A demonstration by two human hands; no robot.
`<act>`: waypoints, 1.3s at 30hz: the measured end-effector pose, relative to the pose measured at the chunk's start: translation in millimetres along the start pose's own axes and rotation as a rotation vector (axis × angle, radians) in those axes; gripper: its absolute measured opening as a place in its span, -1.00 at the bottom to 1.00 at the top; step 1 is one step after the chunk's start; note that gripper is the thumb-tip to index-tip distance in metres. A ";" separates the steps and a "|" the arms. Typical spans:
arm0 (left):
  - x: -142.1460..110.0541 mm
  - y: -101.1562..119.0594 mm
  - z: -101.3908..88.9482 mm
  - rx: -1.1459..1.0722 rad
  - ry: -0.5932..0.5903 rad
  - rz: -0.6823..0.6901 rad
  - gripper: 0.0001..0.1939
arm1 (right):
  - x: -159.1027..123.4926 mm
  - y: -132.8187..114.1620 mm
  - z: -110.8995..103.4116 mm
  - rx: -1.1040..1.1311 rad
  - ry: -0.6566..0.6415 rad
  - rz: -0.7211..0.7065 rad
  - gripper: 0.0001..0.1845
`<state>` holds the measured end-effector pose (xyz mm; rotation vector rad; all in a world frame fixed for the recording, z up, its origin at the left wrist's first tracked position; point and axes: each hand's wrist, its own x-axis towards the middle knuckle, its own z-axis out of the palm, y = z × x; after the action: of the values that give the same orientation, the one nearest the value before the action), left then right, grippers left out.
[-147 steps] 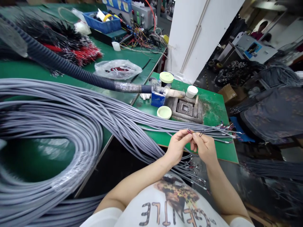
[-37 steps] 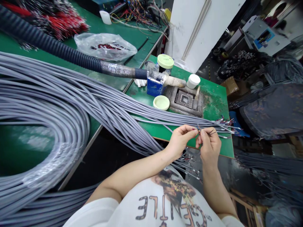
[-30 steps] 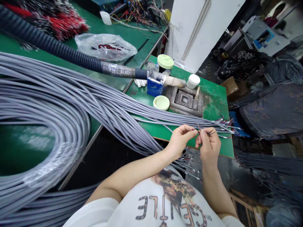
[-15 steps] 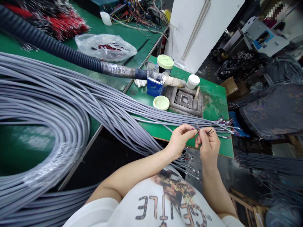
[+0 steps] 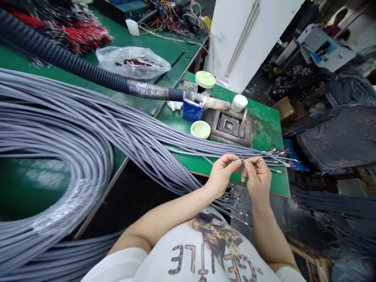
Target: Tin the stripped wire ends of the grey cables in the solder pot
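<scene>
Over the near edge of a green workbench (image 5: 266, 135), the two hands work close together, almost touching at the fingertips. The left hand (image 5: 221, 176) and the right hand (image 5: 257, 178) are each closed in a pinch, thumb against fingers, on thin dark wires (image 5: 249, 161); the strands are too fine to say how many each hand grasps. These wires lie at the ends of long grey cables (image 5: 141, 125), which sweep in from a large coil (image 5: 58, 156) at left and fan out just right of the hands, with more ends hanging below them. Farther off stand a blue box (image 5: 192, 110), a pale green lid (image 5: 200, 129), a white jar (image 5: 239, 103) and a square metal fixture (image 5: 229, 125). A black corrugated conduit (image 5: 73, 70) runs behind the cables toward the box.
</scene>
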<state>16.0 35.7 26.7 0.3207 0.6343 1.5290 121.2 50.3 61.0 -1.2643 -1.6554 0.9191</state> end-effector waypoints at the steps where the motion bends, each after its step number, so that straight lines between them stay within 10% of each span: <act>1: -0.8 -0.7 -1.1 0.030 0.006 0.036 -0.79 | 3.1 -1.4 -0.2 -0.015 -0.011 -0.005 -0.77; 8: 4.9 4.7 -21.7 0.191 0.058 0.260 -0.73 | 65.5 -15.9 9.3 -0.265 -0.393 -0.094 -0.78; 16: 3.3 26.7 -72.1 0.817 0.012 0.464 -0.81 | 157.4 -24.1 76.0 -0.729 -0.784 -0.227 -0.76; 21: 4.7 27.9 -91.4 1.158 -0.086 0.632 -0.88 | 185.4 -21.6 109.8 -0.952 -0.857 -0.267 -0.80; 32: 8.1 30.2 -91.5 1.188 -0.150 0.616 -0.90 | 196.4 -10.2 134.7 -1.029 -0.930 -0.228 -0.84; 39: 8.0 29.8 -94.2 1.178 -0.156 0.619 -0.88 | 206.7 -9.8 79.5 -0.895 -0.787 -0.149 -0.69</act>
<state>-62.3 26.8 -33.3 1.6274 1.3506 1.5033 15.4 244.4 77.6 -1.3647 -2.9576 0.6043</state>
